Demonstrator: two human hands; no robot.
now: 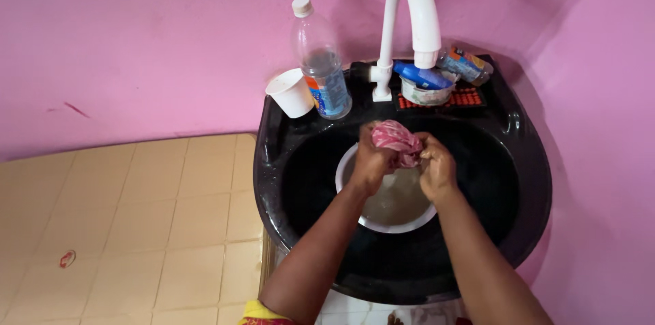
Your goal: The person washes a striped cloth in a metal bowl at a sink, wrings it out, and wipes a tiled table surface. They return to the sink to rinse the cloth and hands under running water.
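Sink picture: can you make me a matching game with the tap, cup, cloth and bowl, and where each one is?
Things:
1. tap
2. cup
3. cloth
4. bowl

Places:
A. inside the black sink, under the hands
B. on the sink's rim, left of the bottle
C. gripped between the left hand and right hand
D. curving over the back of the sink

Pairs: 1-D, 2-B, 3-C, 4-A

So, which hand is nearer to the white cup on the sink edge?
The left hand. It grips the pink cloth over the bowl, right of and below the white cup; the right hand is farther right.
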